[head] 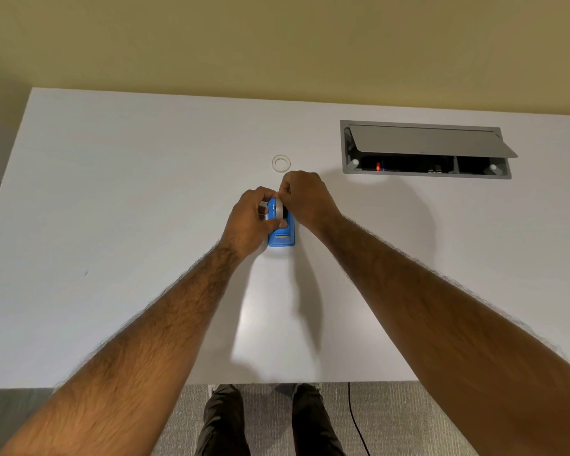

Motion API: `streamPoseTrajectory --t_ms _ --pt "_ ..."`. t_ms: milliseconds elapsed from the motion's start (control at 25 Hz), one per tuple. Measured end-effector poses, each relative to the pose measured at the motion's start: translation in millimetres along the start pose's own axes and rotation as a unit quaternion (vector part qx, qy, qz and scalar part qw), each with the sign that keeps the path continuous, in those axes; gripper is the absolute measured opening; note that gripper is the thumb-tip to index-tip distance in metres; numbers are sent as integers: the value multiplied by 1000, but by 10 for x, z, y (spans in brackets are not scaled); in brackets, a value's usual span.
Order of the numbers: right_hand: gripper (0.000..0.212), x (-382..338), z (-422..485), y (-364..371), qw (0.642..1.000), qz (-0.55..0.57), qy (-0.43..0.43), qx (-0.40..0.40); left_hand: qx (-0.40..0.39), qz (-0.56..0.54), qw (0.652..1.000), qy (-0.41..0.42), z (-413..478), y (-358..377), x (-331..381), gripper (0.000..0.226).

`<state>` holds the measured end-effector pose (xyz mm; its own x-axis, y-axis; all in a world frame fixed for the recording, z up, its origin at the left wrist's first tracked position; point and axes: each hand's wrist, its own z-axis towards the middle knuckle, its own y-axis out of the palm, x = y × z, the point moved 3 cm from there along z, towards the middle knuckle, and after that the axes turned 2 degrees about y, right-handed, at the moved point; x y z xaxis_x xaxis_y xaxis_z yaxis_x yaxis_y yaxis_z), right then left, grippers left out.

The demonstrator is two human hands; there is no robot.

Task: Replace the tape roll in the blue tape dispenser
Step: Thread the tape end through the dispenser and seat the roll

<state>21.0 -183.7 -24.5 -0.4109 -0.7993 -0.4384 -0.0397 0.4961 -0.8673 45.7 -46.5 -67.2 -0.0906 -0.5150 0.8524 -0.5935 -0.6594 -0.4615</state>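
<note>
The blue tape dispenser [282,234] stands on the white table [129,192], its cutter end toward me. A pale tape roll [279,208] sits on edge in its top. My left hand [252,220] grips the dispenser's left side, thumb curled over the roll. My right hand [305,197] comes in from the right, and its fingertips pinch at the top of the roll; what they hold is too small to make out. A second, clear tape ring [281,163] lies flat on the table just beyond both hands.
An open grey cable box [425,149] with a raised lid is set into the table at the back right. A yellow wall runs behind the table. My legs and a black cable [356,422] show on the carpet below the near edge.
</note>
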Motion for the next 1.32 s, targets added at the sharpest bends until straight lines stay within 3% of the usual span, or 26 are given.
streamPoseTrajectory --t_ms 360,1320 --pt "20 34 -72 6 1000 5 -16 -8 -33 3 999 9 27 -34 -30 44" --pt "24 0 -82 22 1000 9 -7 4 -8 7 1000 14 20 -27 16 40"
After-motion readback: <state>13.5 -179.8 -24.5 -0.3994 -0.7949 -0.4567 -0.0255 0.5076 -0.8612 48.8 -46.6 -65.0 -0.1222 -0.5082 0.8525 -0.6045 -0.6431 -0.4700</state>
